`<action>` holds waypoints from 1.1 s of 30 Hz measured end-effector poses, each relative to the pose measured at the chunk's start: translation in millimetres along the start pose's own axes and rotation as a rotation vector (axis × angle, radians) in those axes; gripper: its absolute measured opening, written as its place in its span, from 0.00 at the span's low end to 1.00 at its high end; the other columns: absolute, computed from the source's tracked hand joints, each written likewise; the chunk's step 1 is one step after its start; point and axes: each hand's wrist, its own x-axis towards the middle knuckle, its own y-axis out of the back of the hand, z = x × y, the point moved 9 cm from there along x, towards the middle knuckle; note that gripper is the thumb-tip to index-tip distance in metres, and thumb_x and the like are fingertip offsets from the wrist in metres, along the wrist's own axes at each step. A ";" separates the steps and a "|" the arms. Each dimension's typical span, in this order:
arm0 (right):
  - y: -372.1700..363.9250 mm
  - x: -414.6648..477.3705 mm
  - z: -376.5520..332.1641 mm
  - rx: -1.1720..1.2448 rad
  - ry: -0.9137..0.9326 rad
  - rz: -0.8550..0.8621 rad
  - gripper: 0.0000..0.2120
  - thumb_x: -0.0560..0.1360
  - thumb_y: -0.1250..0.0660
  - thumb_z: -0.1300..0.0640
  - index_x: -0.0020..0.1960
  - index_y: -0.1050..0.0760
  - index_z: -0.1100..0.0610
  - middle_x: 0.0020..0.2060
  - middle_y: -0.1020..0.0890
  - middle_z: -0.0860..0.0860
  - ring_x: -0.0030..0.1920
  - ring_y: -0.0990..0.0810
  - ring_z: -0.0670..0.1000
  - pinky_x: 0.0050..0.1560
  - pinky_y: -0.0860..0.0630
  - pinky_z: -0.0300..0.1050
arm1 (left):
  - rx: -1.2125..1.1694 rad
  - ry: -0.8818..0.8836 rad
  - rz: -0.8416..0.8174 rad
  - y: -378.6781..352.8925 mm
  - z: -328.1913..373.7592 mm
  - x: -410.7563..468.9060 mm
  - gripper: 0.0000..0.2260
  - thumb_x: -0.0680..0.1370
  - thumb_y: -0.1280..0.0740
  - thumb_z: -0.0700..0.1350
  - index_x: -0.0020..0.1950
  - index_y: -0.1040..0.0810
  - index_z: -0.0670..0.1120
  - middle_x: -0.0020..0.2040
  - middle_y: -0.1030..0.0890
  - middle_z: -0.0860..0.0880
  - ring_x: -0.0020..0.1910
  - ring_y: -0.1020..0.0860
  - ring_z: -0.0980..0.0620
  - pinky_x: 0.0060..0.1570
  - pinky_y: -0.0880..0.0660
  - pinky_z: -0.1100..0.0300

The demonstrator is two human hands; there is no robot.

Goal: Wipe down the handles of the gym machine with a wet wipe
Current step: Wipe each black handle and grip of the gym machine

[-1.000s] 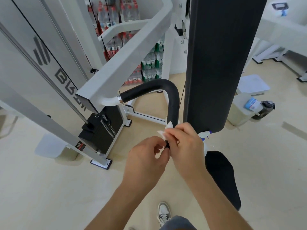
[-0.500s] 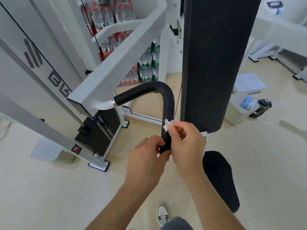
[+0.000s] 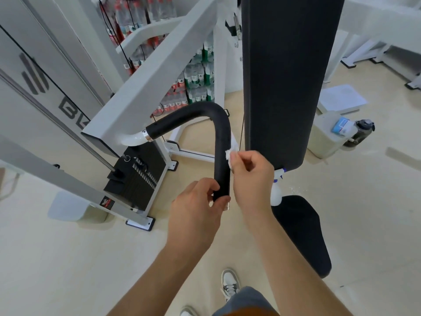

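- Coverage risk: the wet wipe is bunched into a small wad and meets the handle only on its 3 o'clock side. We judge that a stroke from here would clean 1 narrow strip. The 9 o'clock face would stay untouched unless the wad is wrapped round the tube.
- Masked area: the left hand covers the bottom end of the foam, just above the metal end cap. That patch will be missed unless the grip shifts.
- Loss of wipe: the foam looks grippy and the hold is only a fingertip pinch. Drag could pull the wad free and drop it to the floor.
- Obstruction: the black back pad stands just beside the handle at 3 o'clock, leaving the right hand little room. Knuckles may catch it on an upward stroke.
- Limit of view: we cannot tell whether the bend at 12 o'clock is already wet, as the foam shows no clear sheen.
- Left hand pose: it comes up from 6 o'clock, with fingers and thumb curled round the handle's lower end, steadying it.
- Right hand pose: it comes in from 5 o'clock. Thumb and fingertips pinch the wipe and press it on the straight run, above the left hand.
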 end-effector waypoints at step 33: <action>-26.5 -16.1 -57.8 -0.349 0.792 -0.093 0.09 0.76 0.33 0.61 0.40 0.17 0.62 0.35 0.20 0.54 0.37 0.23 0.51 0.37 0.25 0.39 | 0.079 -0.308 0.091 10.3 17.0 4.0 0.04 0.69 0.27 0.40 0.39 0.18 0.49 0.44 0.19 0.56 0.36 0.22 0.57 0.38 0.26 0.66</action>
